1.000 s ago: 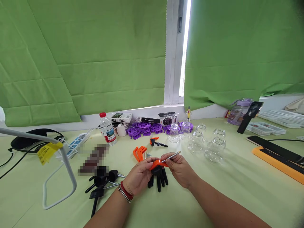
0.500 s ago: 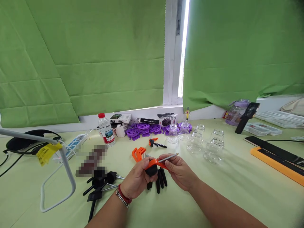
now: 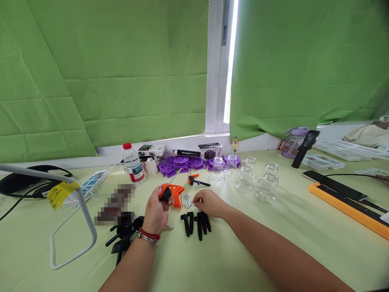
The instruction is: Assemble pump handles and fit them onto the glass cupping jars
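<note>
My left hand [image 3: 156, 211] is wrapped round an orange arm with a black round part [image 3: 165, 194], and a thin metal rod slants up from it. To the right, my right hand [image 3: 211, 202] is low over the table with its fingertips drawn together, beside several metal screws [image 3: 186, 200]. What they pinch, if anything, is hidden. Just below that hand lie several black L-shaped handles [image 3: 199, 227]. More orange arms [image 3: 177, 196] lie stacked between the hands. Behind them is an orange and black piece with a handle [image 3: 197, 181].
Clear glass jars [image 3: 267, 186] stand upside down at the right, with purple plastic parts [image 3: 180, 163] behind. At the left are a water bottle [image 3: 133, 166], black parts with metal shafts [image 3: 123, 233] and a grey metal frame [image 3: 91, 227]. An orange-and-black tool [image 3: 349, 211] lies far right.
My hands have moved apart. The left hand has carried the orange and black piece left and up; the right hand has let go of it and moved down beside the screws.
</note>
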`<action>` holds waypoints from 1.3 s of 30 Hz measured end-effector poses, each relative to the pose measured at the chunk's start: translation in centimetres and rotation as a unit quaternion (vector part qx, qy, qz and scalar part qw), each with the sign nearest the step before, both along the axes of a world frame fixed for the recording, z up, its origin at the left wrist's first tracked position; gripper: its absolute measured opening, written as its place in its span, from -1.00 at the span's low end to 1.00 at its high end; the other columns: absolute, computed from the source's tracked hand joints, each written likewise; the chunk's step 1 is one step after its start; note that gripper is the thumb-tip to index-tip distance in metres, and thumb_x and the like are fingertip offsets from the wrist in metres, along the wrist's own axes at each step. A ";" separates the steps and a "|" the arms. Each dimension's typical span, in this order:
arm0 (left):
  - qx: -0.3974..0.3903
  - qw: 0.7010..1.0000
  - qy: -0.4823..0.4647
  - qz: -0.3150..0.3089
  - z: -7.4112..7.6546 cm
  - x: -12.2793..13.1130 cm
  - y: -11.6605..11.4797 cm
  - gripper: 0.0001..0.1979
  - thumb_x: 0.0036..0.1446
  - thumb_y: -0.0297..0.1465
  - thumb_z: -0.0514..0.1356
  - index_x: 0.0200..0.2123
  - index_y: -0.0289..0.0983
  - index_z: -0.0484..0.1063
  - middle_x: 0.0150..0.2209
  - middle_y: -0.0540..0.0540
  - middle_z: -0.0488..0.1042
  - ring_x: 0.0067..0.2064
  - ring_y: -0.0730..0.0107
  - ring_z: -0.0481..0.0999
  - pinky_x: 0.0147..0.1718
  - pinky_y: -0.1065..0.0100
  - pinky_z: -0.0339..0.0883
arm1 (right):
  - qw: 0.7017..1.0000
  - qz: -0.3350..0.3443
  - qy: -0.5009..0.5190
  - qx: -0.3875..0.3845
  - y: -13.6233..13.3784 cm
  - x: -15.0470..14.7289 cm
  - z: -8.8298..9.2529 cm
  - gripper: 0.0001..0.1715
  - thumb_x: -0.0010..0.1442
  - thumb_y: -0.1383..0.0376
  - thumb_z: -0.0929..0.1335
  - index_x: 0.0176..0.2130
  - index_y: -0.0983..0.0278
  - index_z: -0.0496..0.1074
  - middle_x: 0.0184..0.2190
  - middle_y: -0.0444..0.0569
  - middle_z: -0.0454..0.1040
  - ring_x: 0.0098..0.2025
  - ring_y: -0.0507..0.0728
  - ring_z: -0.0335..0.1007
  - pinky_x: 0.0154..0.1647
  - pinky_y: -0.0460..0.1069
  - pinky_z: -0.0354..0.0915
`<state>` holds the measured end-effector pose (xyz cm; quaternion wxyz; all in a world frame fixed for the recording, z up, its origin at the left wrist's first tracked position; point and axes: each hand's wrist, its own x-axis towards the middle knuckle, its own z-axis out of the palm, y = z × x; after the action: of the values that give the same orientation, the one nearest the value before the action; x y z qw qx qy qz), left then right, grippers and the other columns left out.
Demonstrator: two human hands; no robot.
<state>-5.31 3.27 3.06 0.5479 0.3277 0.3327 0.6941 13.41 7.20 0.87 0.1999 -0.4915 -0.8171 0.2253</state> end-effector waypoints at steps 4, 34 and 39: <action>0.018 0.998 0.047 0.041 -0.3 -0.2 0.2 -0.85 0.08 -0.31 0.09 -0.40 -0.28 0.34 -0.59 0.07 0.27 -0.56 0.52 0.24 -0.56 0.45 0.15 | 0.997 0.004 -0.074 -0.003 1.5 -2.6 0.3 -0.82 -0.08 0.40 0.41 -0.38 0.27 0.58 -0.41 -0.03 0.56 -0.34 0.12 0.43 -0.38 -0.09 0.20; -0.004 0.985 0.149 0.088 -1.0 -0.1 0.2 -0.80 0.07 -0.27 0.07 -0.36 -0.29 0.37 -0.46 0.01 0.32 -0.49 0.50 0.22 -0.55 0.44 0.12 | 0.986 -0.155 -0.059 -0.013 2.1 -3.4 -0.7 -0.77 -0.12 0.46 0.39 -0.36 0.29 0.50 -0.32 0.03 0.52 -0.26 0.14 0.40 -0.41 -0.08 0.12; -0.008 0.984 0.152 0.088 -1.0 -0.1 0.2 -0.80 0.07 -0.28 0.07 -0.36 -0.28 0.37 -0.46 0.01 0.32 -0.48 0.49 0.22 -0.55 0.44 0.11 | 0.982 -0.188 0.003 -0.018 2.5 -2.6 -0.2 -0.76 -0.12 0.47 0.38 -0.34 0.30 0.49 -0.35 -0.01 0.49 -0.30 0.11 0.37 -0.38 -0.08 0.14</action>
<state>-5.37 3.52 2.10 0.4304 0.3944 0.4450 0.6791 10.79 9.70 0.63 0.2323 -0.6395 -0.7051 0.1997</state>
